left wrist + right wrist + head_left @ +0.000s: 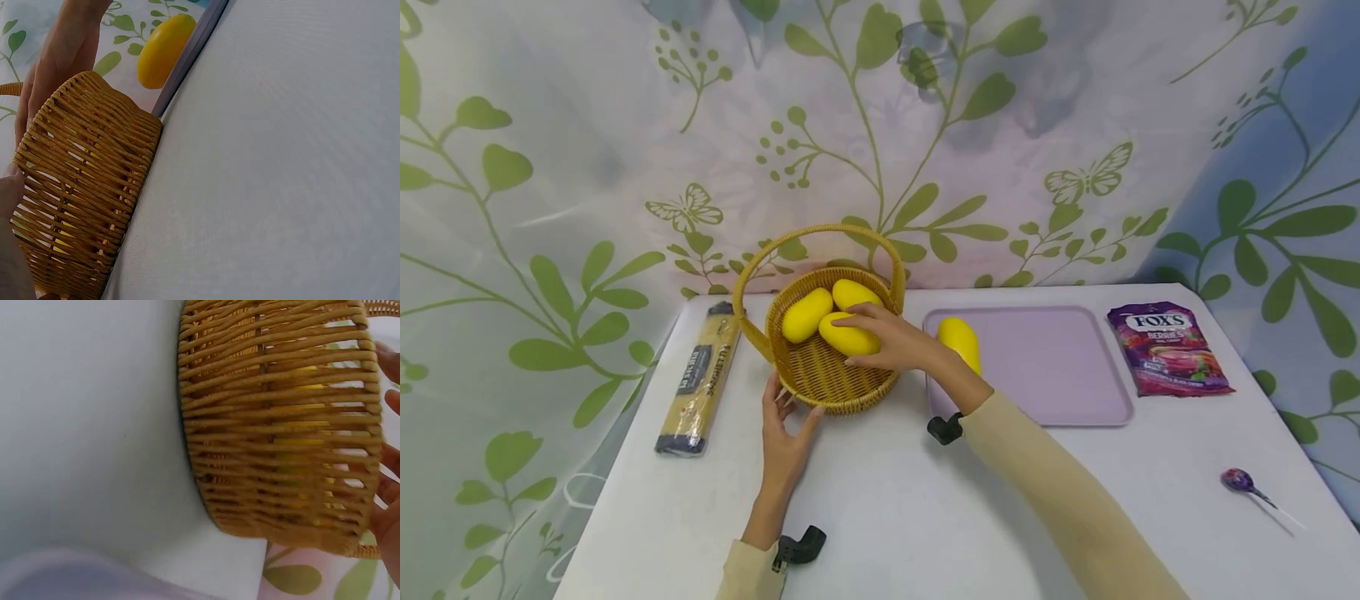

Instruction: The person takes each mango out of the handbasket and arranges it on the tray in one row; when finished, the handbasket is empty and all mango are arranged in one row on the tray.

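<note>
A round wicker basket (835,379) with a tall handle stands at the back of the white table. My left hand (786,450) holds its near left side, thumb at the rim and fingers along the wall. Over the basket, my right hand (891,337) grips a yellow mango (842,335) between thumb and fingers. Two more mangoes, one at the left (807,315) and one at the back (853,293), lie inside. Another mango (958,337) rests on the left end of a lilac tray (1052,358), partly behind the right forearm. In the right wrist view, basket weave (281,425) covers the mangoes.
Left of the basket lies a pack of spaghetti (700,379). Beyond the tray, to the right, is a purple bag of Fox's berries candy (1168,350). A lollipop (1238,481) lies near the right table edge. A leaf-patterned curtain (955,167) hangs behind the table.
</note>
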Demonstrator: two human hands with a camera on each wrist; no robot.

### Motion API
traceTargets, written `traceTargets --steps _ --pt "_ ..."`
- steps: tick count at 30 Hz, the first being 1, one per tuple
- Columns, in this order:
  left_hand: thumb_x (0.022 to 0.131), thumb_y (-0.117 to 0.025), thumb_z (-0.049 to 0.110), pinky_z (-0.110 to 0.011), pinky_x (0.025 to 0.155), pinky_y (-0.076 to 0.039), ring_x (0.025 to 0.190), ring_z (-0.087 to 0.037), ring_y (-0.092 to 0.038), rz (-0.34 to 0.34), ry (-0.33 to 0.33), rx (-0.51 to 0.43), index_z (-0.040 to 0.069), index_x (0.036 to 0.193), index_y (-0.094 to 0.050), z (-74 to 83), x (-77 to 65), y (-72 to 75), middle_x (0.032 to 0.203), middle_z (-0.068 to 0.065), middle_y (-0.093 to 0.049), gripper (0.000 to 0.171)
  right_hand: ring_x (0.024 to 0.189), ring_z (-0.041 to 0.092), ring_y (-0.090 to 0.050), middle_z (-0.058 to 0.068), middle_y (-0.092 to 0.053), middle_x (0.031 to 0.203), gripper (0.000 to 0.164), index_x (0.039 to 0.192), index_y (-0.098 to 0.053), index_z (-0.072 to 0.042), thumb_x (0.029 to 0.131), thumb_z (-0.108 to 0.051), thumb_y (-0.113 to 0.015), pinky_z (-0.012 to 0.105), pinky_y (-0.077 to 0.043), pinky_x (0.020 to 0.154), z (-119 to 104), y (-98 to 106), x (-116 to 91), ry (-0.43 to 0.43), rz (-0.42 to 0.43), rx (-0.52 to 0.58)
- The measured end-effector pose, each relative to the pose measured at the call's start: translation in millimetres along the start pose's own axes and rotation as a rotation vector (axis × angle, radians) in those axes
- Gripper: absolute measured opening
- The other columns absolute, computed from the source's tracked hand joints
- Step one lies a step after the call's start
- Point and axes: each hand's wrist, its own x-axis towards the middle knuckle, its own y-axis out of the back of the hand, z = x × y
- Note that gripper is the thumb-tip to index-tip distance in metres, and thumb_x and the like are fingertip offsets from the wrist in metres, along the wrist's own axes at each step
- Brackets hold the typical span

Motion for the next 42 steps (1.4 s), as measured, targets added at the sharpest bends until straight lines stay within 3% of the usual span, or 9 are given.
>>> traceTargets --steps 9,14,26,42 --pt "0.084 -0.068 0.01 -0.056 0.097 -0.038 0.122 -0.043 -0.042 -0.004 0.0 -0.009 0.001 0.146 -0.018 -0.1 0.0 -0.8 0.143 -0.024 -0.031 0.08 0.132 0.025 -0.035 0.007 -0.035 0.145 0.056 0.138 -0.044 -0.028 0.086 -0.036 -0.064 0.044 -0.034 0.108 10 -7 12 -0.09 -0.079 -0.011" --pt "0.083 -0.068 0.008 -0.057 0.096 -0.038 0.121 -0.043 -0.042 -0.001 -0.01 -0.004 -0.001 0.146 -0.018 -0.8 2.1 1.1 0.143 -0.021 -0.032 0.081 0.132 0.026 -0.036 0.009 -0.034 0.146 0.055 0.138 -0.045 -0.025 0.087 -0.03 -0.064 0.044 -0.035 0.107 13 -11 18 -0.089 -0.096 -0.013" --pt "0.082 -0.069 0.007 -0.057 0.095 -0.038 0.121 -0.041 -0.043 0.005 -0.004 -0.003 -0.002 0.146 -0.018 0.9 1.4 0.2 0.142 -0.023 -0.032 0.082 0.132 0.03 -0.036 0.012 -0.028 0.149 0.062 0.14 -0.042 -0.031 0.084 -0.036 -0.068 0.042 -0.039 0.104 6 -16 21 -0.154 -0.19 -0.157" --pt "0.083 -0.069 0.008 -0.058 0.096 -0.038 0.12 -0.043 -0.043 -0.001 -0.008 -0.001 -0.001 0.146 -0.019 -1.9 1.5 0.1 0.142 -0.025 -0.032 0.08 0.126 0.026 -0.044 0.011 -0.036 0.145 0.065 0.138 -0.045 -0.03 0.079 -0.038 -0.072 0.041 -0.039 0.104 7 -18 22 -0.201 -0.173 -0.1"
